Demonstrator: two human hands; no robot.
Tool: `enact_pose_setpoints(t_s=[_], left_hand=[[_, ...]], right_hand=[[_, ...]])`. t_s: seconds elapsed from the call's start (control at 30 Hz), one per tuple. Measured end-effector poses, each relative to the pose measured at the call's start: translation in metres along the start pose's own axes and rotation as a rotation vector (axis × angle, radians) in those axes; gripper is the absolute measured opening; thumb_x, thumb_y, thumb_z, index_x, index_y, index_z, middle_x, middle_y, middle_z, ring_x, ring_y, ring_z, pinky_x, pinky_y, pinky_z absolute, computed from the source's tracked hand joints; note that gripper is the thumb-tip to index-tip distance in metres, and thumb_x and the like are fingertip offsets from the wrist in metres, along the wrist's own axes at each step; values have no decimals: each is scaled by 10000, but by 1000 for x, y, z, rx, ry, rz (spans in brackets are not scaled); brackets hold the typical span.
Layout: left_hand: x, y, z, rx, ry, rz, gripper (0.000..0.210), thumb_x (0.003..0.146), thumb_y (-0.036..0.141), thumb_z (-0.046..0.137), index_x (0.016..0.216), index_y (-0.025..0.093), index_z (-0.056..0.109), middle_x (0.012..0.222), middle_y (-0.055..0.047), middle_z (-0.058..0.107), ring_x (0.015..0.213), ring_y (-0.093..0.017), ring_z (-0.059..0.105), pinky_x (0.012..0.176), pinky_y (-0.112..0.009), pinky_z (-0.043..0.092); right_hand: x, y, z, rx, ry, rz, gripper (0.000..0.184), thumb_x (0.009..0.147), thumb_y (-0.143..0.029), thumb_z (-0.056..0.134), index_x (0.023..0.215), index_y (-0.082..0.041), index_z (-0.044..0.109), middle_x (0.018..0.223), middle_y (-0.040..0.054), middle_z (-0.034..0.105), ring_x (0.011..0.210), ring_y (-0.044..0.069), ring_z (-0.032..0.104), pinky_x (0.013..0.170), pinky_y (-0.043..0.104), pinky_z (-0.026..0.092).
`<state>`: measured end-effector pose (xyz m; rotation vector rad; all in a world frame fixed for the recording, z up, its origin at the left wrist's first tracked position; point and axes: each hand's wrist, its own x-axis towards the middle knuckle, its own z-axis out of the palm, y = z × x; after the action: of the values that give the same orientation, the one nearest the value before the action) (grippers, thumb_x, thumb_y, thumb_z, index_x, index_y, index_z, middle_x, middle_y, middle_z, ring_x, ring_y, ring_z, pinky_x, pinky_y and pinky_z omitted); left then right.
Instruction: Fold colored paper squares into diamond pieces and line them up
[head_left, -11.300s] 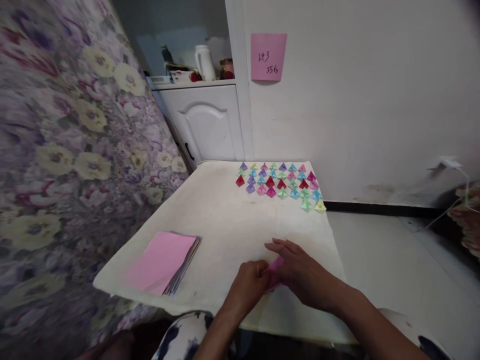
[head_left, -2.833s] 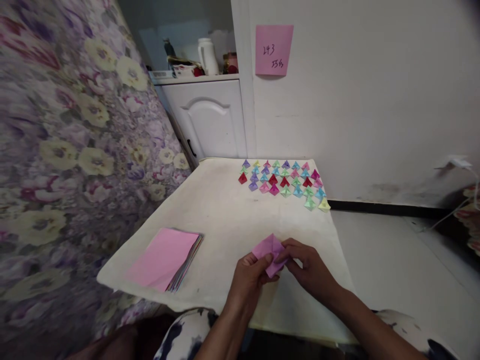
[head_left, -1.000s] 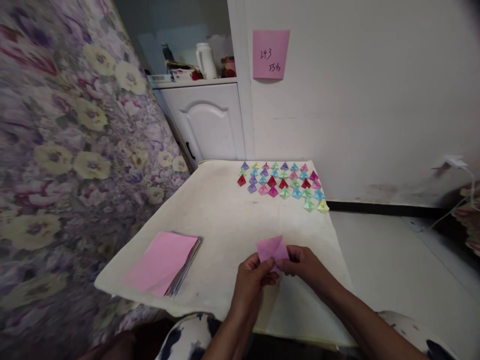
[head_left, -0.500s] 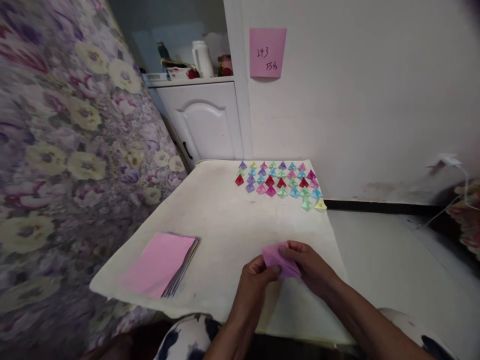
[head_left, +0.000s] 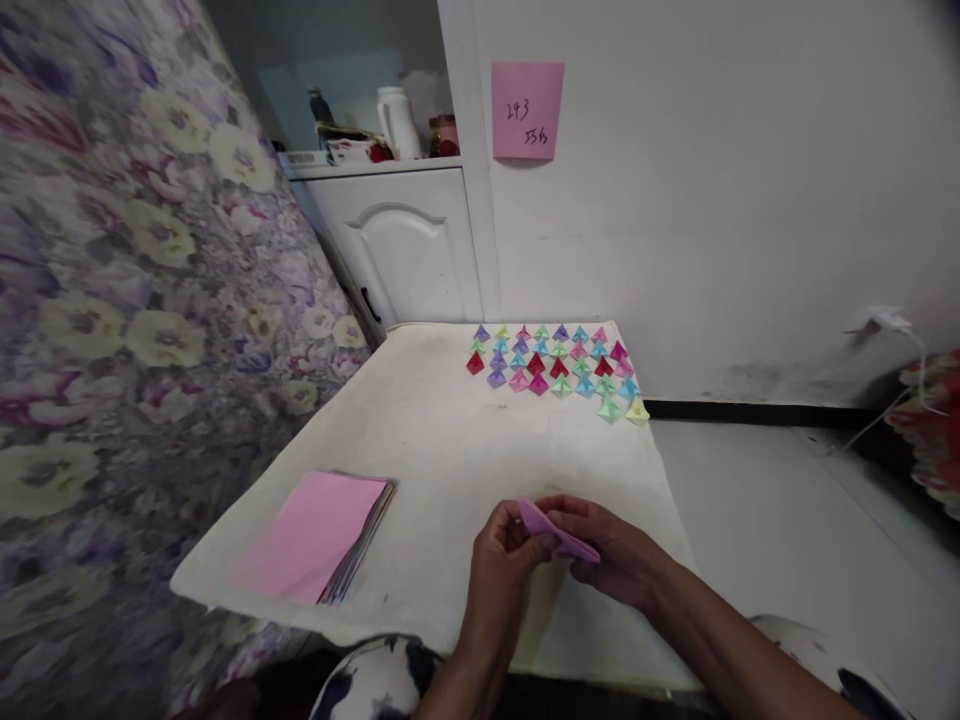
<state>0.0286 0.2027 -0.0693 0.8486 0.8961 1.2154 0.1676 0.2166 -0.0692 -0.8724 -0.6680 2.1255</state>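
Observation:
Between my two hands, above the near part of the table, is a folded piece of pink paper [head_left: 559, 534], seen nearly edge-on and tilted. My left hand [head_left: 508, 552] pinches its left side with thumb and fingers. On the other side my right hand [head_left: 611, 548] grips it, its fingers partly hidden behind the paper. A stack of coloured paper [head_left: 315, 535], pink on top, lies to the left of my hands. Toward the far right of the table, several small folded paper pieces [head_left: 559, 368] in many colours lie in rows.
A pale cloth covers the table [head_left: 420, 430]. Beyond it stand a white cabinet [head_left: 409, 245] and a wall with a pink note [head_left: 527, 110]. A flowered curtain [head_left: 165, 330] hangs along the left. At right, a charger [head_left: 891, 318] with a cable is on the wall.
The pink paper has turned from showing its broad face to nearly edge-on. My right fingers have shifted around it. The camera view has moved slightly.

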Motion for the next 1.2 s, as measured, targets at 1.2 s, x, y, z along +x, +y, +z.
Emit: enact_pose_setpoints(t_s=[1.2], left_hand=[[5,-15,-13,91,131,-52,181,705,305,677,644,145,619,563,35,534,553,-80,439,550,-187,342]], right_hand=[[10,7,-5,-656,337,-384,229,708,-353,663,683,-126,643,591,-14,550,556,101,454,529,218,328]])
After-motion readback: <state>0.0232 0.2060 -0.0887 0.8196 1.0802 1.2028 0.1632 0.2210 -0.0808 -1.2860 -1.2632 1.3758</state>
